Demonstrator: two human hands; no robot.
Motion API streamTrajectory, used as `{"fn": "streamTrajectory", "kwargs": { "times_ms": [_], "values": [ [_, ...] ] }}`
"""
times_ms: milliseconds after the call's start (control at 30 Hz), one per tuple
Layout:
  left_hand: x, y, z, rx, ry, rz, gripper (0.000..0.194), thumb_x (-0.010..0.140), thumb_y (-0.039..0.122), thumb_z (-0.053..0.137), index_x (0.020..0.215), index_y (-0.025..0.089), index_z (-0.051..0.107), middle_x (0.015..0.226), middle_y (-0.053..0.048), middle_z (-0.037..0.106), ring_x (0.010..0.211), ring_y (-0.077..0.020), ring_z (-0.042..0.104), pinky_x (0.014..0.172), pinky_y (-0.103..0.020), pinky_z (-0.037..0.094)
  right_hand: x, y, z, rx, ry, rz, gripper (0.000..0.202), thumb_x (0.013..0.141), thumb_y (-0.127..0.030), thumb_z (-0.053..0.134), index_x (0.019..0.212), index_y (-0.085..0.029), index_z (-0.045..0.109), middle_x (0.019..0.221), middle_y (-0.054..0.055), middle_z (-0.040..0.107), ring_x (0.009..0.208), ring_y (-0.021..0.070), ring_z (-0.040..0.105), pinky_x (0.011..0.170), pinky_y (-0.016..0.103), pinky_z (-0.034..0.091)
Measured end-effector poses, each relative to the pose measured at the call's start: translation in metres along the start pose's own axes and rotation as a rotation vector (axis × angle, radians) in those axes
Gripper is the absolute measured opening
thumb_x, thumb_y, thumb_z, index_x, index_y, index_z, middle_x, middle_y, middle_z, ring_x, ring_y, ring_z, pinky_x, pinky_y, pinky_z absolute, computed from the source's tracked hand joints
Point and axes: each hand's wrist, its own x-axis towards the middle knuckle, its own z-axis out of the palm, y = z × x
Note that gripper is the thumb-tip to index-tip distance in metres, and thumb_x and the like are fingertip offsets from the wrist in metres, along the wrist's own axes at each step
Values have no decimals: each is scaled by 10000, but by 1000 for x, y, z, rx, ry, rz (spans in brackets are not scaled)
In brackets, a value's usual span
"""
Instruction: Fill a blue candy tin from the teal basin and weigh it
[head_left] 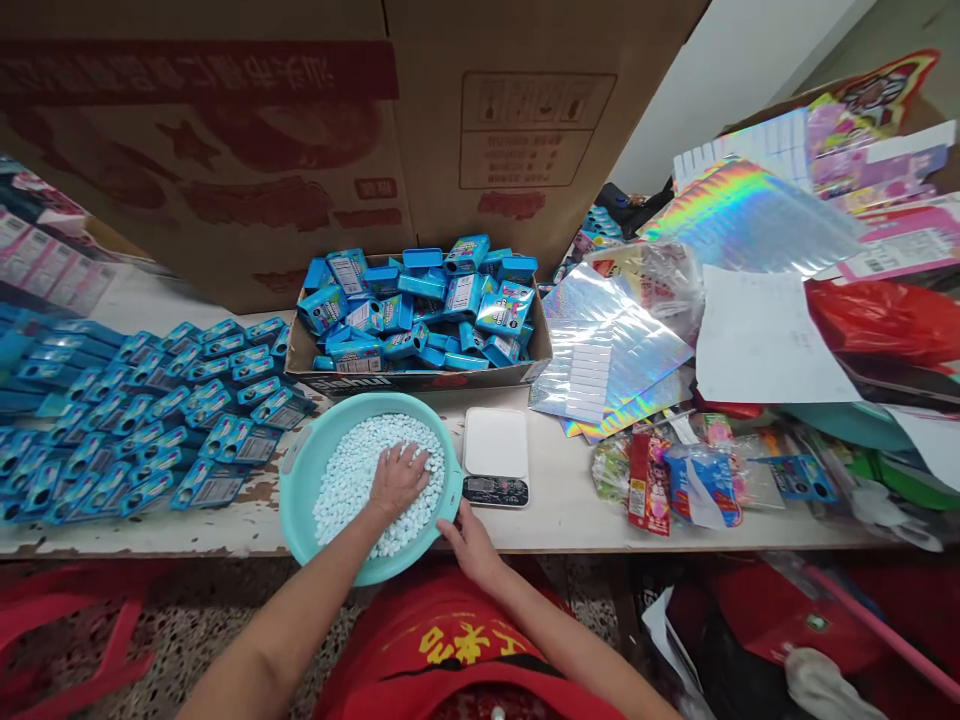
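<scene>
A turquoise plastic basin full of small pale candies sits at the table's front edge, partly overhanging it. My left hand lies palm down on the candies with its fingers spread. On the basin's right side, my right hand grips the rim near its handle, thumb on top and the other fingers partly hidden. Just right of the basin rests a white digital scale with a dark display panel. Behind it, an open cardboard box is heaped with small blue candy boxes.
Rows of blue boxes stand on the left of the table. A large carton rises behind. To the right lie shiny holographic sheets, a white paper and several candy packets. A red stool is at lower left.
</scene>
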Motion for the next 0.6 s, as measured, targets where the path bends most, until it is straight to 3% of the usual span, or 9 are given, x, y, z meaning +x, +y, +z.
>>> {"fn": "streamTrajectory", "kwargs": {
  "times_ms": [133, 333, 600],
  "values": [
    [16, -8, -1, 26, -9, -117, 362, 880, 319, 409, 1162, 207, 607, 1242, -141, 550, 1119, -352, 435, 914, -503, 292, 1, 2, -4, -17, -25, 14, 327, 826, -394, 569, 1103, -228, 521, 992, 57, 666, 922, 227, 609, 806, 344, 477],
    [27, -17, -5, 4, -59, -129, 358, 866, 379, 441, 1151, 232, 602, 1128, -126, 578, 1016, -326, 444, 836, -443, 320, 0, 0, -2, -32, 1, 21, 330, 825, -411, 566, 1097, -227, 538, 997, 55, 669, 890, 222, 611, 788, 343, 481],
    [4, -34, -8, -89, -87, -131, 322, 897, 333, 375, 1039, 207, 636, 1050, -115, 578, 985, -285, 472, 820, -388, 377, -5, -2, 11, -35, 95, 16, 355, 846, -512, 466, 1014, -215, 566, 838, 43, 658, 769, 211, 611, 666, 324, 514]
  ]
}}
